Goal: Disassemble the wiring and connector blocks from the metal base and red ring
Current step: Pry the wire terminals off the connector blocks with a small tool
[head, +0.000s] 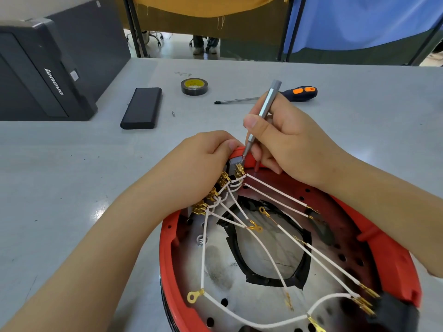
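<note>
The red ring (393,257) frames a round metal base (261,300) lying on the table in front of me. White wires (318,258) with brass terminals fan across the base toward a row of connector blocks (233,165) on the ring's far rim. My left hand (203,161) grips the blocks from the left and hides most of them. A slim grey screwdriver (263,111) is held like a pen in my right hand (285,142), with its tip at the topmost block's brass terminal (239,170).
An orange-and-black screwdriver (271,97) lies on the grey table (72,178) behind my hands. A roll of black tape (194,86), a black flat case (142,107) and a small loose bit (173,113) lie farther left. A black computer case (40,73) stands at far left.
</note>
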{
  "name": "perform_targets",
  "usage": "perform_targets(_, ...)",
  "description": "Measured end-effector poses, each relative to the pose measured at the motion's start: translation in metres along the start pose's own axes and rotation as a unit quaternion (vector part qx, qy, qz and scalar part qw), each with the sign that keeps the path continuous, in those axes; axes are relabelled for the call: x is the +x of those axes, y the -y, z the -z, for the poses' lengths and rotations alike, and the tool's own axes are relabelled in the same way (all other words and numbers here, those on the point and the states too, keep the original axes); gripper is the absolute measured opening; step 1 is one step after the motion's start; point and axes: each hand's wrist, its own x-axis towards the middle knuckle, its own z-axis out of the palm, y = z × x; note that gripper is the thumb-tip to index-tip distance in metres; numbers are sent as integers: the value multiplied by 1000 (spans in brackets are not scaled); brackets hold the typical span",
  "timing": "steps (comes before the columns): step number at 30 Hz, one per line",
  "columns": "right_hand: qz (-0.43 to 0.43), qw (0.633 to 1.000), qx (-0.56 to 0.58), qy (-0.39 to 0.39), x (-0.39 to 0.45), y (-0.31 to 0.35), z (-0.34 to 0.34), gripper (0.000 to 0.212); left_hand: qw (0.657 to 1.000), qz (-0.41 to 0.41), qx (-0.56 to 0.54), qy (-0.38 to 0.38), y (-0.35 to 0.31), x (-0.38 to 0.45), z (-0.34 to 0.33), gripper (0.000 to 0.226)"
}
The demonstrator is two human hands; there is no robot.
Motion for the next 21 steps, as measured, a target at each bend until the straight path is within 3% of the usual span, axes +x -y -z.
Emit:
perform_targets(5,-46,998,30,15,-5,2,7,14,1000,3,-4,4,0,0,-1,28)
perform_targets(13,-74,992,84,-64,-23,3,2,13,1000,2,-3,9,-1,-2,-1,29)
perform_targets(18,-108,989,94,-33,-15,6,4,14,1000,4,-4,8,-1,-1,-1,29)
perform_targets(21,-102,994,39,10,-4,9,6,15,1000,2,-4,5,-1,-1,-1,28)
